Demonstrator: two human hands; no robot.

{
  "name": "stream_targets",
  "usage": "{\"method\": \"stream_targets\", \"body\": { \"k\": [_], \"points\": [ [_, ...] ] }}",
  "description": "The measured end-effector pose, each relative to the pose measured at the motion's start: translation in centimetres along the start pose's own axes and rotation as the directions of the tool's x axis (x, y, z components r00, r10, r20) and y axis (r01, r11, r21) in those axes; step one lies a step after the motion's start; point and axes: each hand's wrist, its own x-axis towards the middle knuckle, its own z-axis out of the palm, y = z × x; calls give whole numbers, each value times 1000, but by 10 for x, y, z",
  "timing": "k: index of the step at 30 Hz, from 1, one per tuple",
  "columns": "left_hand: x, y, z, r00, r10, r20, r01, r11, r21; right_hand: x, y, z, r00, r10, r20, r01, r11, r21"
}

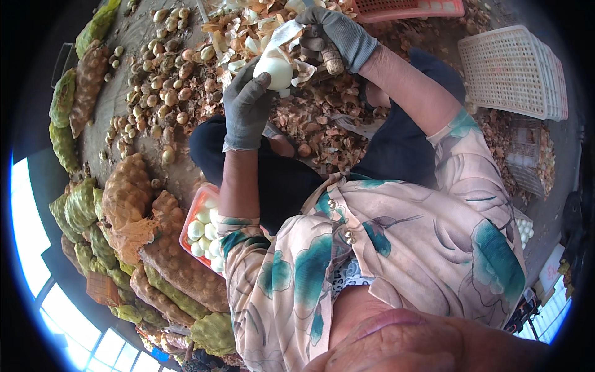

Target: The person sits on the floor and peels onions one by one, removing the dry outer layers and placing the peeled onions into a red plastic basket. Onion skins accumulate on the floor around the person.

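Note:
My left hand [248, 100], in a grey knit glove with a dark coated palm, holds a peeled white onion [274, 73], the thumb pressed on its near side. My right hand [332, 39], gloved alike, is closed around the cork-like handle [332, 60] of a tool whose working end is mostly hidden by the fingers. Those same fingers pinch a pale strip of onion skin [286, 35] that rises from the onion's top. Another loose flap of skin [304, 72] hangs at the onion's right side. Beneath both hands lies a heap of onion skins [325, 102].
Unpeeled onions [162, 93] are scattered over the floor at left. Filled mesh sacks [128, 190] are piled at lower left. A red basket [189, 211] of peeled onions stands by my left elbow. Another red basket [409, 18] is ahead; stacked white crates [504, 69] stand at right.

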Motion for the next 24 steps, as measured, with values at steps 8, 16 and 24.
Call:
{"method": "stream_targets", "body": {
  "k": [8, 16, 24],
  "points": [
    [3, -1, 0, 996, -31, 78, 47, 978, -203, -18, -19, 31, 999, 23, 38, -27, 994, 110],
    [11, -12, 2, 982, -118, -144, 116, 993, -25, -24, -11, 42, 991, -19, 132, 9, 997, 77],
    [7, -8, -12, 995, -97, 18, 98, 947, -306, -20, -45, 40, 976, -74, 205, 50, 992, 117]
  ]
}}
